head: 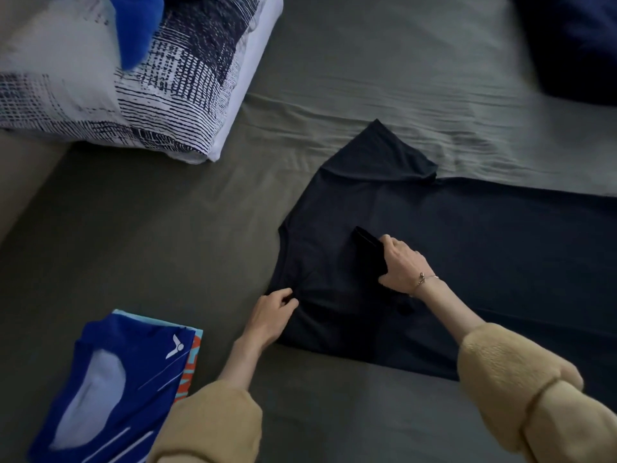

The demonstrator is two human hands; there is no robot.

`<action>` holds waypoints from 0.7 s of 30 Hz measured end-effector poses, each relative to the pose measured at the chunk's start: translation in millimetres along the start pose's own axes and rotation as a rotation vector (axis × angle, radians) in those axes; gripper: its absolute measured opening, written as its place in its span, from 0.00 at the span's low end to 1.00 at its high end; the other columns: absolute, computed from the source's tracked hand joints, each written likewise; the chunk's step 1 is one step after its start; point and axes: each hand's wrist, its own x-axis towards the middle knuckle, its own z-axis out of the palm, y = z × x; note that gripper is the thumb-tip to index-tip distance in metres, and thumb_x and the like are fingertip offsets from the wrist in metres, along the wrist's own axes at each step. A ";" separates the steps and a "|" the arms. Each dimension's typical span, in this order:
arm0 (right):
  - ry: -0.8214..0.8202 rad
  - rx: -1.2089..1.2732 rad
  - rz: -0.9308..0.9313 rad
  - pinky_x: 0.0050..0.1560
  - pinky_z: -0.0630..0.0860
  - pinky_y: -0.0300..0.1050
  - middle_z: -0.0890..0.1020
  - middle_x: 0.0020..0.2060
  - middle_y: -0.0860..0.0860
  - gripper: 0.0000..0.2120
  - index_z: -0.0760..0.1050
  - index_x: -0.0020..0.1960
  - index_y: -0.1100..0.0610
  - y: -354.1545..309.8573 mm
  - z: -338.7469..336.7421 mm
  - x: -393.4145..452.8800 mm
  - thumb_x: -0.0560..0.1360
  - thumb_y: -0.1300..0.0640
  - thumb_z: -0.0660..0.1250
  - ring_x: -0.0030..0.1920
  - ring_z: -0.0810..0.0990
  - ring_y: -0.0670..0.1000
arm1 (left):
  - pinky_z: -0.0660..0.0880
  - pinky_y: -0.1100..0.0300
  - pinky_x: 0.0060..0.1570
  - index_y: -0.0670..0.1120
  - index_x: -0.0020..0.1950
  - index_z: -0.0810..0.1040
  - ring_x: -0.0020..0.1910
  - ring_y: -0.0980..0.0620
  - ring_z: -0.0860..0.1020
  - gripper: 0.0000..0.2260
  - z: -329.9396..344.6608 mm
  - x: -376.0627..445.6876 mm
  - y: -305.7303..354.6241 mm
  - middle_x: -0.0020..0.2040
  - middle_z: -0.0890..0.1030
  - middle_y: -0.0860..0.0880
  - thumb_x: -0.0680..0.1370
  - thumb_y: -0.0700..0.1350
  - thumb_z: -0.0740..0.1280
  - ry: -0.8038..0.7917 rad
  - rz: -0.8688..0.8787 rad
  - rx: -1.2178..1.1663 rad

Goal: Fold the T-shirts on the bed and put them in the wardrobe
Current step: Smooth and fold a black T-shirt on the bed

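Dark T-shirt [484, 262] flat on bed [167, 228]

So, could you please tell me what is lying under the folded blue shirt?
Another folded garment shows past the blue shirt: a light blue edge and orange print. The rest is covered, so I cannot tell what it is.

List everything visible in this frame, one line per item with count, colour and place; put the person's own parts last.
dark T-shirt: one, navy-black, spread on the bed, centre to right, near sleeve folded in.
folded T-shirts: small stack, blue one on top, another with orange showing beneath, lower left.
duvet: one, white with navy print, folded, upper left.
blue item: one, bright blue, on the duvet, blurred.
dark pillow: one, navy, upper right corner.
bed sheet: one, grey-green, under everything.
bracelet: one, thin metal, right wrist.
sleeves: two, tan fleece, bottom edge.
left hand: pinches the shirt's near edge.
right hand: holds the folded-in sleeve.
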 end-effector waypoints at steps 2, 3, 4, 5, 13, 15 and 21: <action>0.110 0.027 0.016 0.39 0.66 0.47 0.76 0.55 0.55 0.19 0.63 0.62 0.60 1.9 -0.5 3.7 0.72 0.68 0.58 0.45 0.74 0.56 | 0.65 0.60 0.63 0.45 0.71 0.70 0.67 0.49 0.71 0.20 0.0 4.3 0.5 0.69 0.72 0.45 0.79 0.48 0.61 -0.007 -0.016 -0.022; 0.170 0.064 0.035 0.38 0.65 0.46 0.77 0.54 0.56 0.16 0.64 0.61 0.60 3.0 -1.1 5.6 0.73 0.68 0.56 0.43 0.75 0.57 | 0.65 0.60 0.63 0.44 0.71 0.70 0.67 0.49 0.71 0.20 -0.4 4.8 0.9 0.69 0.72 0.45 0.79 0.48 0.62 -0.010 -0.021 -0.038; 0.225 0.106 0.052 0.38 0.65 0.46 0.77 0.53 0.56 0.14 0.65 0.60 0.60 5.2 -0.4 7.3 0.75 0.67 0.55 0.45 0.76 0.57 | 0.65 0.60 0.63 0.44 0.71 0.70 0.67 0.49 0.71 0.20 0.7 5.5 0.1 0.69 0.72 0.45 0.79 0.48 0.62 -0.014 -0.027 -0.051; 0.261 0.139 0.067 0.39 0.67 0.47 0.77 0.54 0.55 0.11 0.65 0.60 0.59 5.8 -1.5 8.5 0.77 0.63 0.56 0.48 0.76 0.58 | 0.65 0.60 0.63 0.44 0.71 0.70 0.67 0.49 0.70 0.20 0.8 6.6 -0.5 0.69 0.72 0.45 0.79 0.47 0.62 -0.010 -0.029 -0.061; 0.012 0.008 0.252 0.44 0.67 0.47 0.77 0.54 0.56 0.19 0.68 0.59 0.60 18.5 2.3 -3.2 0.72 0.52 0.65 0.54 0.76 0.60 | 0.63 0.60 0.65 0.42 0.69 0.72 0.68 0.49 0.70 0.20 4.9 8.2 -3.6 0.68 0.73 0.45 0.78 0.46 0.64 0.028 -0.028 -0.073; 0.045 0.188 0.228 0.46 0.68 0.47 0.77 0.53 0.57 0.13 0.71 0.57 0.61 27.2 4.4 -1.8 0.74 0.58 0.62 0.54 0.76 0.61 | 0.63 0.60 0.66 0.42 0.69 0.72 0.68 0.49 0.70 0.19 5.5 8.4 -3.6 0.68 0.73 0.45 0.78 0.46 0.64 0.039 -0.025 -0.077; 0.078 0.391 0.064 0.50 0.71 0.49 0.73 0.49 0.45 0.18 0.67 0.59 0.53 30.3 -0.6 -17.4 0.73 0.50 0.67 0.51 0.74 0.51 | 0.65 0.58 0.64 0.42 0.69 0.72 0.66 0.47 0.72 0.19 7.2 7.3 -5.9 0.66 0.75 0.44 0.78 0.46 0.64 0.063 -0.029 -0.082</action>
